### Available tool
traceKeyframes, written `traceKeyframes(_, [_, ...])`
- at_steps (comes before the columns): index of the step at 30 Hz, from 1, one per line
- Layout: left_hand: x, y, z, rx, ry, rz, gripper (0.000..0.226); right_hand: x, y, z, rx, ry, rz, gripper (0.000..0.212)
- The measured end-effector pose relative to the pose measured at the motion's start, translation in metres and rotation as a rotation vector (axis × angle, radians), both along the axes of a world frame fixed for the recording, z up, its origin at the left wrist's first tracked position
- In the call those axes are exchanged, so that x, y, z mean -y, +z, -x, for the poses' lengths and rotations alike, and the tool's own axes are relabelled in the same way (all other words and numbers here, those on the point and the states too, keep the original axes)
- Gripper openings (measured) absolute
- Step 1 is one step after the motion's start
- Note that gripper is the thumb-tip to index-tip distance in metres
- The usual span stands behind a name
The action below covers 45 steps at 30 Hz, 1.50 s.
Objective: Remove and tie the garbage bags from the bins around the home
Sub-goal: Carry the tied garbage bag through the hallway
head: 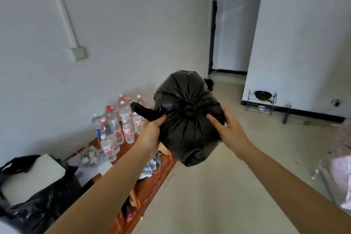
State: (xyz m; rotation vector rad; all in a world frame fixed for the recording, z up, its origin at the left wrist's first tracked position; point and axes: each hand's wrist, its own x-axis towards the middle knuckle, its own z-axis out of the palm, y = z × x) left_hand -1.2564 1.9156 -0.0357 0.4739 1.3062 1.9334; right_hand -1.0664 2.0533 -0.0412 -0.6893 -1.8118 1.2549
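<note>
A full black garbage bag (187, 119) hangs in the air at the centre of the head view, its plastic gathered into a knot that faces me. My left hand (152, 131) grips the bag's left side, just below a twisted tail of plastic (141, 111) that sticks out to the left. My right hand (227, 126) holds the bag's right side with the thumb pressed on the front. No bin is in view.
A low reddish-brown table (152, 182) along the left wall carries several water bottles (115, 125), cables and papers. Another black bag with a white box (32, 186) sits at lower left. A metal rack with a pan (262, 100) stands by the right wall. A doorway (228, 43) opens ahead.
</note>
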Motion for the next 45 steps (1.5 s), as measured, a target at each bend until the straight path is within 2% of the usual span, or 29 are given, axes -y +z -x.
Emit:
traceKeyframes(9, [-0.267, -0.028, 0.060, -0.036, -0.128, 0.033, 0.040, -0.241, -0.044, 0.049, -0.057, -0.136, 0.024, 0.051])
traceKeyframes(14, [-0.418, -0.008, 0.094, -0.043, -0.128, 0.036, 0.036, -0.397, -0.025, 0.087, -0.063, -0.133, 0.027, 0.048])
traceKeyframes(19, [-0.531, 0.009, 0.136, -0.023, -0.105, 0.026, 0.032, -0.517, -0.009, 0.138, -0.032, -0.098, 0.050, 0.049])
traceKeyframes(21, [-0.577, 0.006, 0.157, -0.031, -0.086, 0.043, 0.028, -0.562, -0.011, 0.157, -0.015, -0.089, 0.054, 0.048])
traceKeyframes(24, [-0.652, -0.011, 0.191, -0.041, -0.076, 0.056, 0.038, -0.634, -0.019, 0.186, 0.011, -0.073, 0.063, 0.045])
traceKeyframes(30, [-0.818, -0.039, 0.276, -0.059, -0.099, -0.014, 0.043, -0.796, -0.032, 0.271, 0.048, -0.070, 0.051, 0.037])
traceKeyframes(38, [-1.041, -0.009, 0.374, -0.102, -0.153, -0.013, 0.041, -1.015, -0.005, 0.366, 0.078, -0.109, 0.049, 0.034])
traceKeyframes(45, [-1.242, -0.040, 0.437, -0.124, -0.218, 0.076, 0.036, -1.206, -0.046, 0.425, 0.071, -0.134, 0.084, 0.029])
